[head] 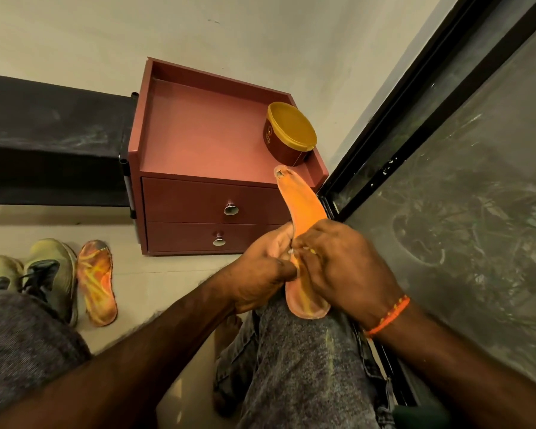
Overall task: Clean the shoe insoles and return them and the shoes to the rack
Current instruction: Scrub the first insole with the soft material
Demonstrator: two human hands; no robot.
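Observation:
An orange insole stands on edge on my right knee, its worn tip pointing up toward the cabinet. My left hand grips its middle from the left, and my right hand grips it from the right, fingers curled over it. A small pale thing shows between my fingertips; I cannot tell what it is. A second orange insole lies flat on the floor at the left. Beside it stand two olive-green shoes, toes away from me.
A red-brown cabinet with two drawers stands ahead against the wall, a lidded yellow tub on its top. A black rack shelf runs to the left. A dark glass door with a black frame fills the right side.

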